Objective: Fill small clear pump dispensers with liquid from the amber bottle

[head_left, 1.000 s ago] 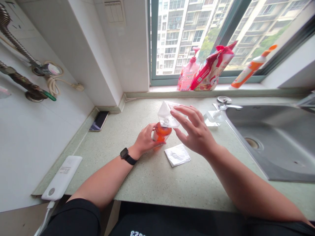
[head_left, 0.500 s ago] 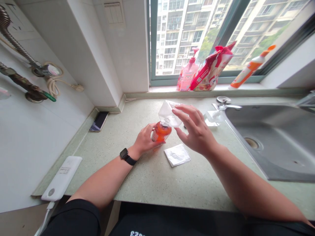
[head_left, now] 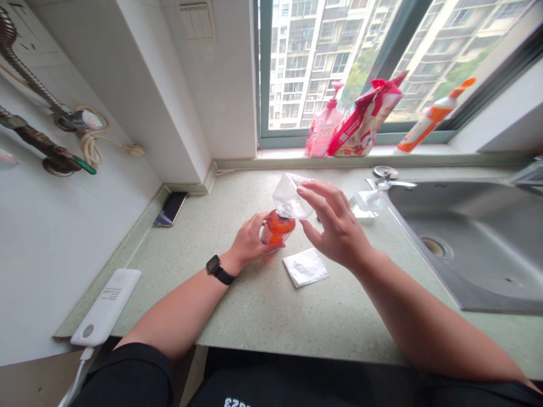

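My left hand is wrapped round an orange bottle that stands on the counter. Tilted over its mouth is a clear, square-sided plastic container, its narrow end down at the bottle's top. My right hand holds this container from the right, fingertips against its side and the thumb lower down; the palm side is partly hidden. A folded white tissue lies on the counter just below and right of the bottle. Behind my right hand sits a clear pump dispenser top, partly covered by the hand.
A steel sink is set into the counter at the right. A phone and a white power bank with a cable lie at the left. A pink pump bottle, red bag and orange-white bottle stand on the sill.
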